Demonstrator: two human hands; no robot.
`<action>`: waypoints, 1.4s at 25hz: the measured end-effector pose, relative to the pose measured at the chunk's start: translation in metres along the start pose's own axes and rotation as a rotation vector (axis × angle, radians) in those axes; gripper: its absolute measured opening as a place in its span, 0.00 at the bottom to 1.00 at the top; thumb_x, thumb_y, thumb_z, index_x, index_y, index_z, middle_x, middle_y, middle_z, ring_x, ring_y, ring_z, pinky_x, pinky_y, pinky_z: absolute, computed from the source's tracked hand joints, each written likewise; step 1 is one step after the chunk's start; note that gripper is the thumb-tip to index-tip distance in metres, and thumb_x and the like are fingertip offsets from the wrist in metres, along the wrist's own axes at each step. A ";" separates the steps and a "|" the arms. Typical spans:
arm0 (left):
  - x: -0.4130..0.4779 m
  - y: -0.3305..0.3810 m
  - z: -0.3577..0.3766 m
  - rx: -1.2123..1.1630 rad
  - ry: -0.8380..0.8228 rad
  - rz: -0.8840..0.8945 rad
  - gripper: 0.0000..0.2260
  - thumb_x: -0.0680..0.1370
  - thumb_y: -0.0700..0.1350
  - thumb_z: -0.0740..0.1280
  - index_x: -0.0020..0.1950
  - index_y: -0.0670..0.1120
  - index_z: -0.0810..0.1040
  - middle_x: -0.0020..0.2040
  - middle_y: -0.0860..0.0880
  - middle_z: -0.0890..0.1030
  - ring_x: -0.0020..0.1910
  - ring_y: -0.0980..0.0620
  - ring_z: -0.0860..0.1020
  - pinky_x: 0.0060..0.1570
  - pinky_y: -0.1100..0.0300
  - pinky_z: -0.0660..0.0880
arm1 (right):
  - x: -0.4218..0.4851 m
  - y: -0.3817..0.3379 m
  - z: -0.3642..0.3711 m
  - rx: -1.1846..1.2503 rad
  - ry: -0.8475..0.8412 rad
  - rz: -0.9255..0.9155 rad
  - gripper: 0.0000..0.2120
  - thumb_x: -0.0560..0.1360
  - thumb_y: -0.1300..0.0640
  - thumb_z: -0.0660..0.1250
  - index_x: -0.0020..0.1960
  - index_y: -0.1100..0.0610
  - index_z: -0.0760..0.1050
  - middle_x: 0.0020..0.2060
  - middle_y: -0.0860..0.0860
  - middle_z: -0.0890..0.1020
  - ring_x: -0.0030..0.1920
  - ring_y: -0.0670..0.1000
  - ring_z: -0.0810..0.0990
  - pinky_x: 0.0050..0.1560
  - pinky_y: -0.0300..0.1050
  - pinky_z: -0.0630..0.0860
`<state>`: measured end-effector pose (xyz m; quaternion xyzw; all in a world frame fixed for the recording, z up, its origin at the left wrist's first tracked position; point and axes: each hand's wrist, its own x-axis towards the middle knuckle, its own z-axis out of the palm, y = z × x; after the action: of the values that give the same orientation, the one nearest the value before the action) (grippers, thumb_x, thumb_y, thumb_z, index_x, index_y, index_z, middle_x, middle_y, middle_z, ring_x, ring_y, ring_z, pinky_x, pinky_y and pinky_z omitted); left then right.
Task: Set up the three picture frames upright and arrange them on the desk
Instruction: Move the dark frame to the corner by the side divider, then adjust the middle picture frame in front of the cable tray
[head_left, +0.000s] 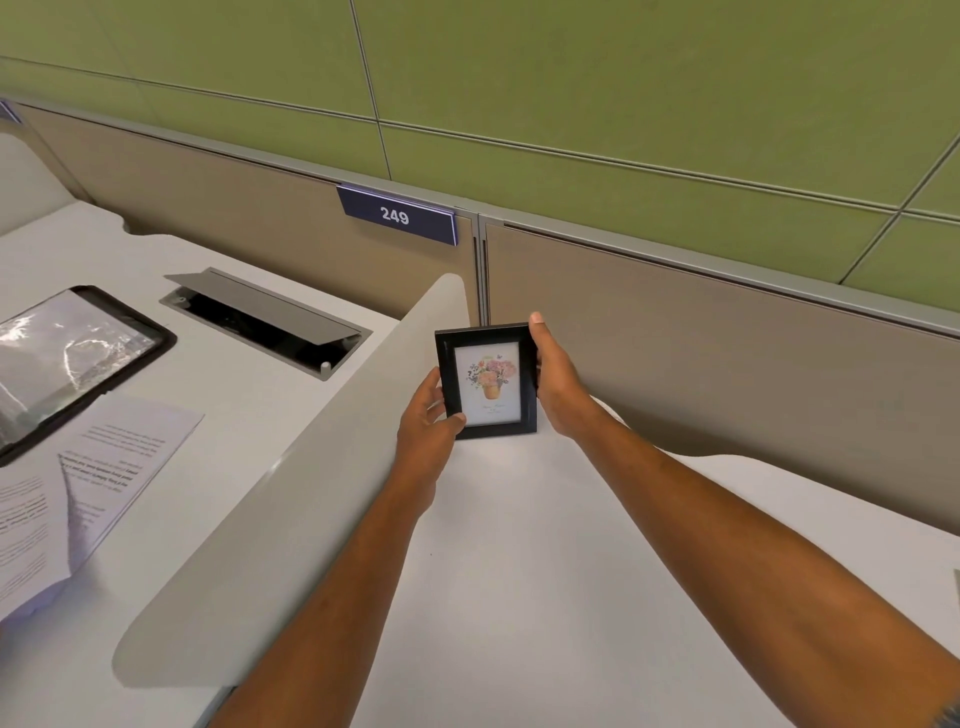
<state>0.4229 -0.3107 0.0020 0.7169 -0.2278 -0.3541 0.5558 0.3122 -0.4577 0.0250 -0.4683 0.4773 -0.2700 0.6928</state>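
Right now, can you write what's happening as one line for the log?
step: placing flower frame upright in desk corner | left hand: grips lower left edge | right hand: grips right edge | other frames: unseen

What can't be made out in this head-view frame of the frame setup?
- Small black frame: its back stand is hidden by its own front; the caption under the flower print is too small to read.
- Left hand and right hand: fingers behind the frame are hidden.
- Larger frame at left: cut off by the image edge, picture lost in glare.
- Third frame: not in view.
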 end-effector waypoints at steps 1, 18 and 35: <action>0.001 0.000 0.000 -0.004 -0.002 0.001 0.32 0.83 0.35 0.69 0.83 0.58 0.67 0.77 0.50 0.75 0.76 0.48 0.73 0.70 0.45 0.79 | 0.003 0.000 0.001 -0.003 0.002 -0.006 0.24 0.84 0.30 0.56 0.52 0.46 0.82 0.43 0.47 0.90 0.48 0.51 0.89 0.45 0.47 0.82; -0.042 -0.012 0.000 -0.080 0.166 -0.138 0.24 0.83 0.40 0.68 0.79 0.52 0.70 0.72 0.49 0.78 0.67 0.47 0.78 0.65 0.50 0.78 | -0.028 0.009 -0.023 -0.193 0.007 -0.021 0.39 0.80 0.25 0.54 0.80 0.51 0.65 0.78 0.52 0.74 0.78 0.59 0.71 0.77 0.62 0.67; -0.248 -0.027 0.062 0.035 -0.278 -0.300 0.07 0.82 0.45 0.69 0.58 0.46 0.84 0.53 0.44 0.89 0.51 0.45 0.86 0.52 0.51 0.79 | -0.286 0.073 -0.162 -0.148 0.172 0.021 0.25 0.83 0.34 0.63 0.62 0.53 0.83 0.56 0.50 0.88 0.59 0.51 0.86 0.61 0.54 0.81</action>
<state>0.2136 -0.1640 0.0314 0.6965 -0.1989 -0.5246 0.4474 0.0453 -0.2558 0.0589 -0.4881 0.5586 -0.2663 0.6155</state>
